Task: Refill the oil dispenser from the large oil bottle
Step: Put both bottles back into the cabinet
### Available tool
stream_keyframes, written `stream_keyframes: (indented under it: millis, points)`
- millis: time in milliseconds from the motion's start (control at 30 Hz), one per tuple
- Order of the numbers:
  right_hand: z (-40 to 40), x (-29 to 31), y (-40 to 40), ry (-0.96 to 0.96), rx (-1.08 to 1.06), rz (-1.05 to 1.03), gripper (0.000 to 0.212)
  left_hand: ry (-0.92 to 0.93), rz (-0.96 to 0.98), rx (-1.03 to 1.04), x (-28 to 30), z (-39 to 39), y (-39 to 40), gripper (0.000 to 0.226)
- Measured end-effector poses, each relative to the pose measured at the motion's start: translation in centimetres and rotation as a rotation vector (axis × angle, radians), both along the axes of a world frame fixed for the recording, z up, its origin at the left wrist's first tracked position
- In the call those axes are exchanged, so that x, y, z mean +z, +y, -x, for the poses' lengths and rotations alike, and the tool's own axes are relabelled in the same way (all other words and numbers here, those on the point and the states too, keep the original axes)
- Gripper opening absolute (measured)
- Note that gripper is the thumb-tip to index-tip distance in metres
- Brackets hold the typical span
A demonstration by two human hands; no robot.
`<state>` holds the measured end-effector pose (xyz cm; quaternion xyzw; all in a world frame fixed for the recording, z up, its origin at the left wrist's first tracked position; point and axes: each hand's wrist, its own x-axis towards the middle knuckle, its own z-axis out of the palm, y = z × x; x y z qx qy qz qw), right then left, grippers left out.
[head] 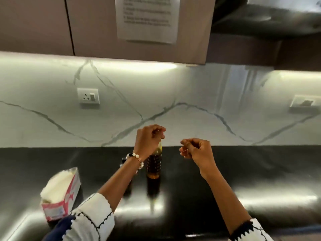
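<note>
**Left hand on the bottle top, right hand waiting**

The oil bottle (153, 168) is standing upright directly under the left hand (149, 139), which is pinching its top. The right hand (196, 149) is hovering just beside it, fingers loosely curled, holding nothing visible.

Marble backsplash (173, 94) (veined), underlit cabinets (147, 49)

A home kitchen. A glossy black table (243, 171) runs along a white marble-veined backsplash (156, 94) lit from beneath brown wall cabinets (52, 23). At 10 o'clock a wall socket (88, 98) is set into the backsplash. At 1 o'clock hangs a dark range hood (269, 16). A printed notice (147, 18) is stuck on a cabinet door at 12 o'clock.
</note>
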<state>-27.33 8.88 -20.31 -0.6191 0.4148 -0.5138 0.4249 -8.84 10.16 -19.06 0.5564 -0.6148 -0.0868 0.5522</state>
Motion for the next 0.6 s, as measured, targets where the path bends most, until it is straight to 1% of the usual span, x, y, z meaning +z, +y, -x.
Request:
stream_keyframes:
  millis: [133, 233, 267, 367, 467, 600]
  points:
    - [-2.5, 5.6, -4.6, -0.040, 0.023, 0.114, 0.014, -0.165, 0.204, 0.182, 5.9, -2.4, -4.2, 0.017]
    - [-3.8, 9.6, -8.4, -0.147, 0.061, 0.153, 0.017, -0.268, 0.393, 0.289, 10.1, -3.6, -7.7, 0.019]
    - [-4.1, 11.1, -9.7, -0.220, 0.074, 0.125, 0.017, -0.310, 0.431, 0.327, 11.5, -3.9, -8.8, 0.021]
    - [-4.9, 14.8, -13.5, -0.468, 0.129, -0.053, 0.014, -0.439, 0.498, 0.452, 14.8, -4.2, -11.4, 0.028]
    - [-5.1, 17.5, -16.6, -0.656, 0.176, -0.174, 0.009, -0.578, 0.567, 0.542, 16.9, -4.1, -13.4, 0.035]
    - [-5.1, 19.4, -18.9, -0.703, 0.213, -0.198, 0.007, -0.704, 0.592, 0.597, 18.1, -4.1, -15.0, 0.040]
